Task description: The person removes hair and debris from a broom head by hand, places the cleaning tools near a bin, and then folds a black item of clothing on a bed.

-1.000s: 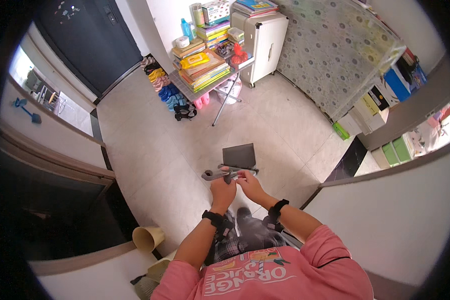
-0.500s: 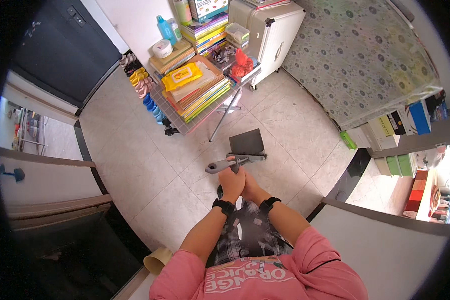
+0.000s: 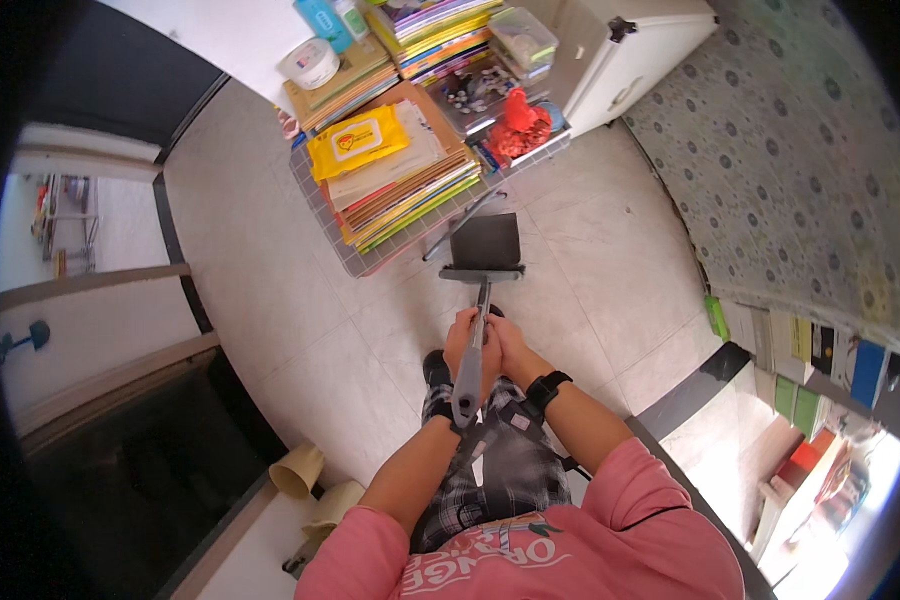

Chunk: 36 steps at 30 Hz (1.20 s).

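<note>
In front of my body, my two hands are close together and touching. My left hand (image 3: 459, 342) is closed on the grey handle of a hand brush (image 3: 467, 385), whose hole-ended grip points back toward me. The brush head, grey with dark bristles, lies crosswise beyond my fingers. Just past it is a dark grey dustpan (image 3: 486, 240), its flat pan facing up at the brush's far side. My right hand (image 3: 513, 349) is closed beside the left, around the dustpan's handle, which is mostly hidden by the hands and brush.
A wire-grid folding table (image 3: 330, 215) bears stacked books and a yellow wipes pack (image 3: 358, 142). A white suitcase (image 3: 635, 70) and a patterned cloth-covered piece (image 3: 770, 150) stand at the far right. Cream containers (image 3: 297, 472) sit at lower left, near a dark cabinet panel (image 3: 120, 480).
The brush has swung round: its handle pointed left and now points toward me, with its head crosswise before the dustpan. The view has moved closer to the table.
</note>
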Each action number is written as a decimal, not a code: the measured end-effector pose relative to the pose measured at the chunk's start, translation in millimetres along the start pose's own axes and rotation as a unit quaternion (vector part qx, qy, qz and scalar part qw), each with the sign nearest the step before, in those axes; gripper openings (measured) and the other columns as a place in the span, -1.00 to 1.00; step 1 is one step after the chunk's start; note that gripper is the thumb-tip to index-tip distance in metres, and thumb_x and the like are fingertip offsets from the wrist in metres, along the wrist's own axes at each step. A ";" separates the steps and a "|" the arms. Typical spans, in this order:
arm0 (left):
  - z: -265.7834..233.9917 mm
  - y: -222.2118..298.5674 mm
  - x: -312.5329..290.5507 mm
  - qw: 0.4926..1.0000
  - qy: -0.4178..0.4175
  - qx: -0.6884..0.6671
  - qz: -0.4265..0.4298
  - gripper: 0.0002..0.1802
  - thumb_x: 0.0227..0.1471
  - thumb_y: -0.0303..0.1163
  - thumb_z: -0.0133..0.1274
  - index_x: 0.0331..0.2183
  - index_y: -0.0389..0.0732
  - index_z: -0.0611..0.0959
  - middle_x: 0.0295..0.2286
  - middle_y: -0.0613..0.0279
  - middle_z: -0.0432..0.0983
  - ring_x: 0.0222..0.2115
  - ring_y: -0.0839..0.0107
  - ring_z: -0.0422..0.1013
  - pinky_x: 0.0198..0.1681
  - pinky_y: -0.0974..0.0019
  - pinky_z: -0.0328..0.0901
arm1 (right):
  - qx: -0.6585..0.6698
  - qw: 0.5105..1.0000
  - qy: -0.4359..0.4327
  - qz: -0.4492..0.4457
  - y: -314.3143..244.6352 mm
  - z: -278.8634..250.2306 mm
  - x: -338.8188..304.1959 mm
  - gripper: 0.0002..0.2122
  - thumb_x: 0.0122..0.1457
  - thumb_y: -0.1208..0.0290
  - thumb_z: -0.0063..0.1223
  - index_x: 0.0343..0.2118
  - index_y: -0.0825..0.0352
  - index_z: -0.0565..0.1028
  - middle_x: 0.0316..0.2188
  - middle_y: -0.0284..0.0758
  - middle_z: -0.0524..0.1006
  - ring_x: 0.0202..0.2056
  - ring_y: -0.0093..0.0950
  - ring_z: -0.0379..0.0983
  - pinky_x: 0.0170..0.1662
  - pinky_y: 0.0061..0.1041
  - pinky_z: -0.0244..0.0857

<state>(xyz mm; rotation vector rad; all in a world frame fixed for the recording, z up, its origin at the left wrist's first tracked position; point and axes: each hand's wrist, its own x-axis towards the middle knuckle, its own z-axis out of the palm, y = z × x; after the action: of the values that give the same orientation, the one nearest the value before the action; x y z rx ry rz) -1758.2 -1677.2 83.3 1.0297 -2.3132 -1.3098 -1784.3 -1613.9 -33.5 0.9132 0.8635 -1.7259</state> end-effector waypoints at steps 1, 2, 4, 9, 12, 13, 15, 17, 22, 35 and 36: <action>10.5 -5.7 0.9 1.000 0.010 0.008 -0.010 -0.80 -0.13 -0.45 0.03 -0.35 -0.24 0.47 -0.46 0.03 0.46 -0.43 0.11 0.41 -0.35 0.23 0.29 | -0.010 1.000 0.009 0.009 -5.4 -3.4 5.7 -0.81 0.06 0.35 -0.12 -0.42 0.39 0.45 -0.45 -0.28 0.47 -0.41 -0.42 0.42 -0.33 -0.41 0.32; 15.8 -5.5 4.8 0.999 0.023 0.015 -0.018 -0.80 -0.12 -0.44 0.03 -0.35 -0.25 0.47 -0.47 0.03 0.46 -0.43 0.12 0.40 -0.35 0.24 0.29 | -0.022 0.999 0.015 0.018 -12.6 -0.2 8.6 -0.80 0.06 0.35 -0.12 -0.43 0.40 0.45 -0.45 -0.27 0.47 -0.41 -0.42 0.41 -0.33 -0.41 0.31; 22.9 -6.9 9.5 0.997 0.048 0.021 -0.052 -0.80 -0.12 -0.45 0.04 -0.35 -0.27 0.46 -0.47 0.04 0.45 -0.43 0.15 0.40 -0.34 0.25 0.28 | -0.045 0.998 0.009 0.047 -24.5 4.6 13.2 -0.78 0.05 0.34 -0.11 -0.44 0.43 0.44 -0.46 -0.25 0.47 -0.43 -0.43 0.39 -0.35 -0.41 0.30; 33.1 11.8 21.8 0.990 0.066 0.001 -0.128 -0.76 -0.15 -0.51 0.03 -0.32 -0.21 0.47 -0.47 0.06 0.40 -0.43 0.10 0.38 -0.37 0.23 0.28 | -0.131 0.989 0.029 0.061 -45.4 15.2 19.3 -0.80 0.06 0.36 -0.13 -0.43 0.42 0.45 -0.48 -0.25 0.47 -0.49 -0.42 0.38 -0.40 -0.44 0.29; 39.9 16.9 28.4 0.989 0.099 0.007 -0.113 -0.76 -0.12 -0.49 0.01 -0.29 -0.21 0.46 -0.44 0.06 0.39 -0.41 0.13 0.37 -0.35 0.24 0.27 | -0.157 0.985 0.012 0.063 -64.3 28.4 23.3 -0.80 0.09 0.37 -0.13 -0.45 0.42 0.46 -0.51 -0.26 0.46 -0.53 -0.43 0.37 -0.45 -0.47 0.28; 44.9 12.9 34.4 0.990 0.109 -0.005 -0.094 -0.77 -0.11 -0.48 0.00 -0.29 -0.20 0.46 -0.43 0.07 0.39 -0.40 0.14 0.37 -0.35 0.25 0.27 | -0.164 0.984 0.007 0.065 -70.2 30.9 26.5 -0.79 0.10 0.37 -0.13 -0.45 0.42 0.46 -0.52 -0.26 0.46 -0.54 -0.44 0.37 -0.46 -0.49 0.28; 53.8 7.2 47.5 0.990 0.123 -0.029 -0.064 -0.77 -0.09 -0.46 -0.01 -0.28 -0.19 0.45 -0.42 0.07 0.38 -0.40 0.14 0.37 -0.33 0.25 0.26 | -0.183 0.981 -0.016 0.067 -84.2 36.0 30.3 -0.79 0.13 0.33 -0.16 -0.46 0.38 0.45 -0.55 -0.32 0.45 -0.55 -0.48 0.36 -0.47 -0.51 0.26; 61.4 6.2 54.6 0.989 0.125 -0.013 -0.079 -0.77 -0.08 -0.44 -0.02 -0.27 -0.19 0.44 -0.43 0.07 0.38 -0.40 0.13 0.36 -0.35 0.24 0.27 | -0.187 0.977 -0.075 0.070 -96.0 40.5 37.2 -0.78 0.16 0.29 -0.23 -0.45 0.30 0.42 -0.56 -0.39 0.43 -0.54 -0.52 0.34 -0.45 -0.56 0.25; 73.9 8.2 58.6 0.985 0.141 -0.017 -0.101 -0.72 -0.11 -0.44 0.01 -0.25 -0.18 0.44 -0.44 0.07 0.37 -0.40 0.11 0.36 -0.35 0.23 0.28 | -0.261 0.962 -0.044 0.062 -109.9 38.0 37.7 -0.82 0.15 0.32 -0.15 -0.43 0.31 0.43 -0.57 -0.45 0.41 -0.55 -0.61 0.31 -0.47 -0.62 0.20; 83.6 25.1 113.5 0.988 0.109 -0.047 -0.102 -0.61 -0.25 -0.48 0.08 -0.25 -0.13 0.42 -0.39 0.08 0.35 -0.36 0.04 0.36 -0.35 0.21 0.29 | -0.404 0.897 -0.164 -0.072 -151.5 57.7 70.0 -0.81 0.09 0.39 -0.06 -0.31 0.39 0.47 -0.47 -0.40 0.46 -0.46 -0.61 0.36 -0.38 -0.61 0.26; 82.3 25.4 111.8 0.985 0.104 -0.059 -0.126 -0.61 -0.24 -0.48 0.08 -0.25 -0.14 0.41 -0.38 0.08 0.35 -0.35 0.04 0.35 -0.34 0.21 0.29 | -0.382 0.914 -0.135 -0.030 -151.2 60.2 65.0 -0.80 0.10 0.39 -0.08 -0.30 0.39 0.47 -0.47 -0.39 0.47 -0.45 -0.59 0.37 -0.37 -0.61 0.27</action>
<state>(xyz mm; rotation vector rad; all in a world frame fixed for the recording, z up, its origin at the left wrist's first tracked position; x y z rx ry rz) -1893.9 -1696.1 49.3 1.3827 -1.9776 -1.3382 -1955.6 -1650.1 -40.7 0.1201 1.2478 -1.3310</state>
